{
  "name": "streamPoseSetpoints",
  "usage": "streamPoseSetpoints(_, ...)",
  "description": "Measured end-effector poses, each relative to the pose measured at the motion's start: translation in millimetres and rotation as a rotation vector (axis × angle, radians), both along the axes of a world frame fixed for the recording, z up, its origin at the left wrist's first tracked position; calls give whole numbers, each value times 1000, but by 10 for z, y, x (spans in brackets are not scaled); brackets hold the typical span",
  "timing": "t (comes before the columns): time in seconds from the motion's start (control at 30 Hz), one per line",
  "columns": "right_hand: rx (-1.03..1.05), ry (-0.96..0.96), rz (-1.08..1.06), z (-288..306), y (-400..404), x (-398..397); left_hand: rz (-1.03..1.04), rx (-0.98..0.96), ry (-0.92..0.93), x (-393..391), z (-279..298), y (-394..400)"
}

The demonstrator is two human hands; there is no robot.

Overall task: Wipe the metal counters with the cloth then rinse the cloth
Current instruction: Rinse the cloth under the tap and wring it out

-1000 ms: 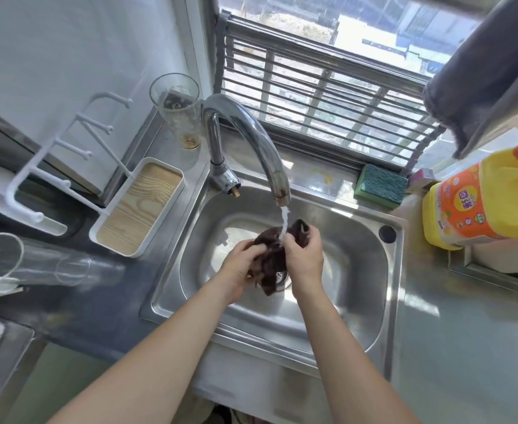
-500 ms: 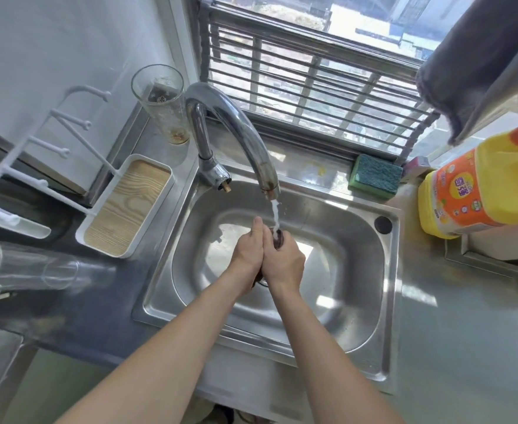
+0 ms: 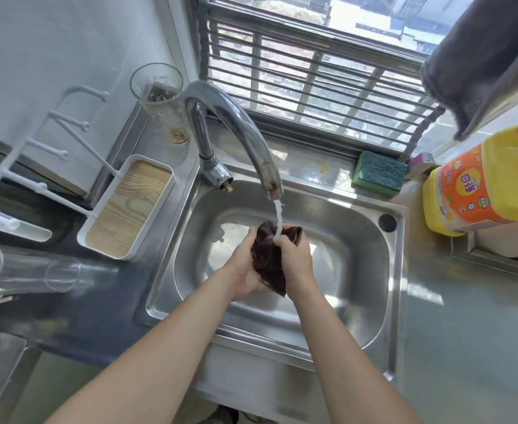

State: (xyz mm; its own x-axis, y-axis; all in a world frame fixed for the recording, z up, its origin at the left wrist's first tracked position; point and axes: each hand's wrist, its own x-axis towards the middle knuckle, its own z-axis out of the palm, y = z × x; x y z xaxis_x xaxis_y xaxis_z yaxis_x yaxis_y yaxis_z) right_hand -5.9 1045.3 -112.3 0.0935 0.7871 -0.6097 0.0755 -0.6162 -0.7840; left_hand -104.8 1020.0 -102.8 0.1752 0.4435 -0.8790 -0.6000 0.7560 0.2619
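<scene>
Both hands are closed around the cloth (image 3: pixel 267 258) — the left hand (image 3: pixel 242 272) cupping it from one side, the right hand (image 3: pixel 294 258) squeezing the other — holding it over the sink (image 3: pixel 358 301) so the stream from the tap (image 3: pixel 251 139) just above lands on it. The cloth looks dark brown, soaked and bunched, one corner hanging below the grip.

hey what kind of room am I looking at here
Most likely a home kitchen, at the washing-up spot: a stainless steel sink with a running faucet, a scrub sponge on the ledge, and a yellow detergent bottle beside the window.
</scene>
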Motion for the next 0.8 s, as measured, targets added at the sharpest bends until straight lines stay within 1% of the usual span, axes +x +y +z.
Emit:
streamPoseSetpoints(0.07, 148, -23, 43, 16, -56, 96, 57, 3, 137, -26, -70, 52)
streamPoseSetpoints(0.13, 278, -81, 4, 28, -113, 156, 166, 0, 318, -64, -73, 125)
streamPoseSetpoints(0.2, 334, -149, -21, 49, -205, 133, 228, 15, 340, -69, -50, 200)
streamPoseSetpoints(0.23, 357, -195, 14, 33, -262, 94, 208, 20, 342, -53, -27, 214)
streamPoseSetpoints(0.3, 386, -340, 189, -13, -337, 4, 116, 36, 372, -17, -41, 206)
streamPoseSetpoints(0.33, 364, -408, 289, -41, -342, -28, 95, 72, 365, 4, -53, 186)
streamPoseSetpoints(0.37, 298, -447, 345, -75, -305, -32, 80, 121, 353, 32, -45, 155)
streamPoseSetpoints(0.4, 207, -445, 320, -76, -229, -32, 70, 168, 350, 53, -42, 117)
streamPoseSetpoints(0.43, 127, -399, 222, -76, -123, -22, 44, 201, 381, 58, -61, 72)
streamPoseSetpoints(0.5, 59, -239, -29, -62, 88, 10, -17, 200, 368, 49, -114, -13)
streamPoseSetpoints(0.53, 56, -127, -106, -16, 149, 12, -51, 173, 307, 35, -129, -36)
streamPoseSetpoints(0.57, 49, -19, -112, -1, 193, 4, -75, 151, 237, 27, -140, -44)
streamPoseSetpoints(0.6, 23, 72, -68, -6, 214, 3, -72, 122, 173, 8, -144, -31)
streamPoseSetpoints(0.67, -65, 193, 119, 31, 151, 7, -9, 87, 121, -36, -162, 26)
streamPoseSetpoints(0.7, -88, 196, 204, 33, 118, 32, 9, 87, 137, -55, -145, 57)
streamPoseSetpoints(0.73, -86, 151, 249, 7, 118, 71, 15, 88, 185, -75, -140, 85)
streamPoseSetpoints(0.77, -64, 44, 227, -38, 131, 110, 5, 99, 274, -90, -165, 109)
streamPoseSetpoints(0.8, -43, -89, 146, -81, 133, 135, -12, 119, 375, -99, -170, 123)
